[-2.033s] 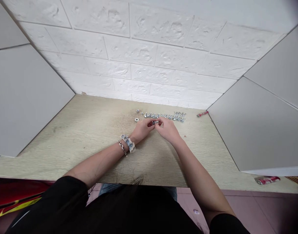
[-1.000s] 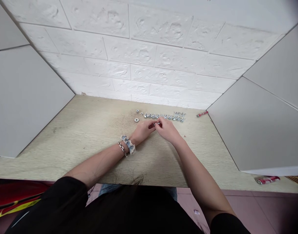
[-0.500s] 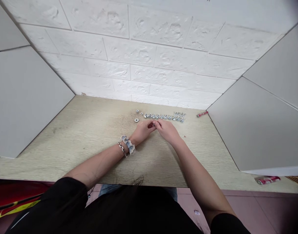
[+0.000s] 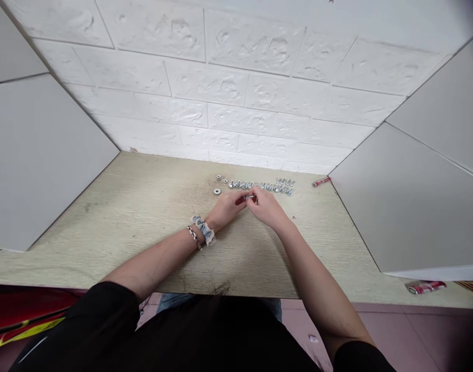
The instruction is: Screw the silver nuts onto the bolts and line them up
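Observation:
My left hand (image 4: pixel 225 208) and my right hand (image 4: pixel 266 207) meet fingertip to fingertip just above the table. Between them is a small silver bolt (image 4: pixel 250 196), lying sideways and pinched from both sides. My fingers cover its ends, so I cannot tell whether a nut or washer is on it. Just beyond my hands stands a row of bolts with washers (image 4: pixel 244 185), partly hidden by my right hand. A flat washer (image 4: pixel 217 191) lies left of the row, with two small nuts (image 4: pixel 218 177) behind it.
Several loose bolts (image 4: pixel 285 182) lie behind the row's right end. A red battery-like cylinder (image 4: pixel 320 182) rests by the right panel (image 4: pixel 426 206), and another red cylinder (image 4: pixel 426 287) is near the front edge. A white brick-patterned wall (image 4: pixel 229 103) closes the back.
My fingers have shifted slightly, and the silver bolt between them now shows more. My right fingers have moved a little. The parts on the table look unmoved.

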The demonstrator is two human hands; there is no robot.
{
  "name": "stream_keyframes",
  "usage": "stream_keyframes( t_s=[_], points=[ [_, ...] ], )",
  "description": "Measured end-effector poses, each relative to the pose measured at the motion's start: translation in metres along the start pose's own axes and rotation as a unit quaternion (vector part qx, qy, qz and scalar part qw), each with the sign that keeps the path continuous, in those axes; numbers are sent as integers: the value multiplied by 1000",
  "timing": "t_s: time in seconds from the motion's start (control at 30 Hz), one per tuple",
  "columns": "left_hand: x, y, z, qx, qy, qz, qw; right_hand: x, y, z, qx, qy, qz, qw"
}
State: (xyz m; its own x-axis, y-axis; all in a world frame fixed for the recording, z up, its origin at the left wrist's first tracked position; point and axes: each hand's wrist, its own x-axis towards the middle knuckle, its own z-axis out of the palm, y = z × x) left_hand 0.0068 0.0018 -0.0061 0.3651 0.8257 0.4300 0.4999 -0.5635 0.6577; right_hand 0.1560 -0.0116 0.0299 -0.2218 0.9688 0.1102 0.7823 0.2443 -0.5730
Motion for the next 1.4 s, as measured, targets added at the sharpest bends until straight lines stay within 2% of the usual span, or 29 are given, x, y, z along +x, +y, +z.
stream_keyframes(
  t_s=[0.13,0.53,0.8,0.9,1.1,1.4],
  points=[
    [0,-1,0,10,-2,9,1000,1,-1,3,-8,6,0,1000],
    [2,-3,0,-31,16,-53,998,-2,-5,-1,-3,16,24,1000],
    [0,-1,1,-5,18,14,1000,1,-2,4,10,22,10,1000],
    [1,-1,0,-3,14,12,1000,1,-2,2,-3,15,24,1000],
    [1,-1,0,-4,14,-13,1000,1,-3,0,10,38,39,998],
    [1,0,-2,7,-1,9,1000,1,-3,1,20,29,45,998]
  ],
)
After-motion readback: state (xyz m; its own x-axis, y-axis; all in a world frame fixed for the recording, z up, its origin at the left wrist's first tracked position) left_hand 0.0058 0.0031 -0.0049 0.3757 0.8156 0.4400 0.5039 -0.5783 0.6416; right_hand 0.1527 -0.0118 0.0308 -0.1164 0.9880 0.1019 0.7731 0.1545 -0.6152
